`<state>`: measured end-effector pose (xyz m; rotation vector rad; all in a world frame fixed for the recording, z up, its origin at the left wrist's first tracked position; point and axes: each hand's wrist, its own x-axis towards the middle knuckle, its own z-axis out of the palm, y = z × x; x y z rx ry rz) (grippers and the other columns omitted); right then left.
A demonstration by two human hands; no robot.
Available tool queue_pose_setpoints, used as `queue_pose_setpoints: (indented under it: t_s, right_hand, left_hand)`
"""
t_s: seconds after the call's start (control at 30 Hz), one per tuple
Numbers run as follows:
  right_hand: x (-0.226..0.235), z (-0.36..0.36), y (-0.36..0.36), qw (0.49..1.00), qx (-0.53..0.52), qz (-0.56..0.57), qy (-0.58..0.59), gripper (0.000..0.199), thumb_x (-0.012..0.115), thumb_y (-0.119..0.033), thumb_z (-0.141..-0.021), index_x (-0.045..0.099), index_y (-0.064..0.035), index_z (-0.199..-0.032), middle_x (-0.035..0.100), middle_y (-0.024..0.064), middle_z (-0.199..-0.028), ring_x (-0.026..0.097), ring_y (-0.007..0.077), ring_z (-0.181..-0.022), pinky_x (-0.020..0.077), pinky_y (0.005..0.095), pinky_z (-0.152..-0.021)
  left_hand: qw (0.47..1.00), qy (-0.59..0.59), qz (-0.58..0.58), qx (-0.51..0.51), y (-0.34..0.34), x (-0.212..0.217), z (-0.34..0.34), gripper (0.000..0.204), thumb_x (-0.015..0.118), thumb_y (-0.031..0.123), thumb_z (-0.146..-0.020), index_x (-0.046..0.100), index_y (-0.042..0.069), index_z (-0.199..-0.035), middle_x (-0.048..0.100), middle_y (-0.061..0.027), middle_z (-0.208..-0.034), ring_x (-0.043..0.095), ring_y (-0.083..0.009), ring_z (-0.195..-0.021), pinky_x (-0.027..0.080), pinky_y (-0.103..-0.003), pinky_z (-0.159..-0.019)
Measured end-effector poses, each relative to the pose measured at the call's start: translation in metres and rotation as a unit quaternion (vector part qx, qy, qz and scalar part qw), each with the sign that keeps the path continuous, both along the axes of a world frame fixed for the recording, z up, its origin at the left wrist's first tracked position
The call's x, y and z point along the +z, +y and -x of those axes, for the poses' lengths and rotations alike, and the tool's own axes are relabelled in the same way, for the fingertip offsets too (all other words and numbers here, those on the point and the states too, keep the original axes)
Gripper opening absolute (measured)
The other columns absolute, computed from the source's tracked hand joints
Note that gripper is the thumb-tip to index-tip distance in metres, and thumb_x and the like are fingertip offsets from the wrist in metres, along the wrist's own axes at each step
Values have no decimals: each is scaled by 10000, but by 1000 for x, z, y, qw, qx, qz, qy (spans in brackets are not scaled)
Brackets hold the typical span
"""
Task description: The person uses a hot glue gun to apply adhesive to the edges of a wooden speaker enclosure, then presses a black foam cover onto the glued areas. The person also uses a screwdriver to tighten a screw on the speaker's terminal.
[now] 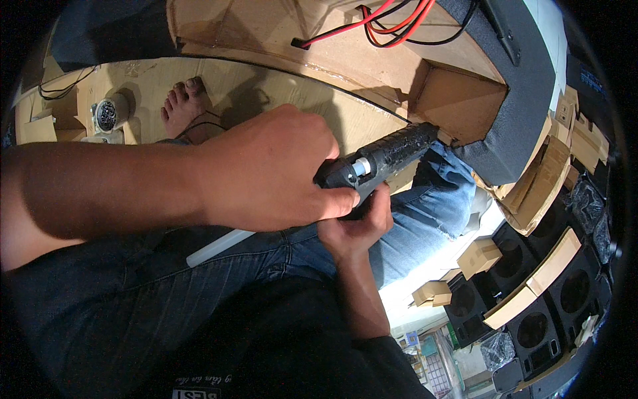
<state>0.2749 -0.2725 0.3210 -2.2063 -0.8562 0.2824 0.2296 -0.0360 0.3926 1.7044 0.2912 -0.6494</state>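
Note:
A black glue gun points up and to the right, its tip close to the lower right corner of an open wooden cabinet with a black covering outside. My left hand is closed over the rear of the gun, thumb and fingers wrapped on it. Below, my right hand grips the gun from underneath, with most of its fingers hidden. A pale glue stick sticks out to the lower left beneath my left forearm. Dark residue coats the gun's front.
Red and black wires hang inside the cabinet. A bare foot stands on the wooden floor beside a round white object with a dark face. Black speaker boxes and cardboard pieces lie to the right.

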Motion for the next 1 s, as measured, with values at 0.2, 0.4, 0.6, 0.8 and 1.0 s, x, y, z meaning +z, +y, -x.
queue_pose_setpoints:
  t_s: [0.2, 0.4, 0.6, 0.8, 1.0]
  right_hand:
    - [6, -2, 4, 999, 9, 4, -39, 462, 825, -207, -735, 585, 32, -1050, 689, 112, -853, 706, 210, -752, 551, 323, -698]
    - [10, 0, 1, 1000, 7, 2, -31, 504, 823, -250, -735, 584, 34, -1077, 646, 188, -913, 675, 381, -763, 550, 402, -683]
    - [17, -1, 5, 997, -1, 25, -72, 523, 860, -265, -694, 611, 33, -1045, 696, 125, -840, 710, 238, -730, 555, 339, -693]
    - [16, -2, 1, 997, 3, 4, -78, 546, 861, -277, -694, 611, 34, -1067, 697, 117, -841, 709, 237, -728, 555, 342, -683]
    - [17, -4, 2, 995, 6, -12, -95, 570, 855, -289, -706, 606, 45, -1095, 700, 111, -848, 707, 225, -729, 556, 329, -686]
  left_hand:
    - [998, -50, -11, 26, -4, 0, 5, 441, 746, 360, -869, 651, -41, -712, 590, -151, -552, 618, -275, -498, 454, -410, -514]
    - [1000, -26, 1, 17, -4, 5, 4, 437, 762, 357, -855, 646, -37, -707, 572, -152, -544, 604, -274, -489, 443, -410, -505]
    - [999, -41, -7, 7, -3, 8, 4, 440, 765, 361, -853, 639, -31, -700, 561, -150, -538, 604, -284, -490, 442, -411, -501]
    - [990, -127, -35, 40, -11, 2, 13, 447, 766, 363, -850, 627, -32, -694, 557, -154, -541, 605, -294, -491, 443, -412, -497]
    - [990, -130, -27, 41, -11, 4, 13, 441, 766, 352, -848, 626, -37, -697, 551, -157, -538, 608, -290, -490, 441, -407, -495]
